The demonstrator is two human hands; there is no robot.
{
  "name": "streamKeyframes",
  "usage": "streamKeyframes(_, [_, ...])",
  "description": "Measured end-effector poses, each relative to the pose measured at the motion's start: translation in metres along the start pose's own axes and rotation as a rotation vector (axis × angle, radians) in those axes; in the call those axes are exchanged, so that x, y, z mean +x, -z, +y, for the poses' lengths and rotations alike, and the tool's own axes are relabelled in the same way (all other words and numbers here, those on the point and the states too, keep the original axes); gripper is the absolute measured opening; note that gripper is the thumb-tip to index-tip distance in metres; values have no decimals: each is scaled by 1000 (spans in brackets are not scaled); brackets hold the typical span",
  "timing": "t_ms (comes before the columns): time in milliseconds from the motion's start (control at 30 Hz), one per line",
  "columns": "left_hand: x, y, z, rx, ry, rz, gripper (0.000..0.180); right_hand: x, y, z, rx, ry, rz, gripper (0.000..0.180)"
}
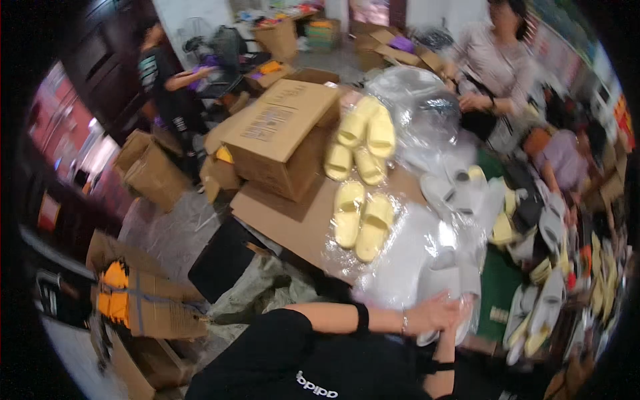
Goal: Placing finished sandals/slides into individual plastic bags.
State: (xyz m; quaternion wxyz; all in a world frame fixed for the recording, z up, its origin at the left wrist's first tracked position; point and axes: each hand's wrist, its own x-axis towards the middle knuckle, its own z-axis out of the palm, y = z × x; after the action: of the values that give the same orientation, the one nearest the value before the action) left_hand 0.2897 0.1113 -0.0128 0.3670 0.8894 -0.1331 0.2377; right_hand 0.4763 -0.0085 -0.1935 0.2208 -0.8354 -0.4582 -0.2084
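My left hand reaches across from the left, over a pair of pale grey slippers in a clear plastic bag. My right hand comes up from below and meets it at the near end of the bag. Both hands are blurred and overlap, so the grip of their fingers cannot be made out. To their left on the table lies a bagged pair of yellow slippers. Beyond it, more yellow slippers rest in clear bags. Further grey slippers lie in plastic just past my hands.
A closed cardboard box stands on the table's left. Clear plastic bags heap at the far side, near a standing person. Loose slippers crowd the right. Another person stands at far left; open cartons occupy the floor.
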Motion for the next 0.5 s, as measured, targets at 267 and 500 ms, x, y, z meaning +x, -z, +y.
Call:
streamKeyframes(267, [-11, 30, 50, -157, 16, -159, 39, 139, 42, -90, 128, -583, -75, 42])
streamKeyframes(500, [-27, 78, 49, 8, 187, 92, 57, 171, 87, -146, 413, -269, 382, 25])
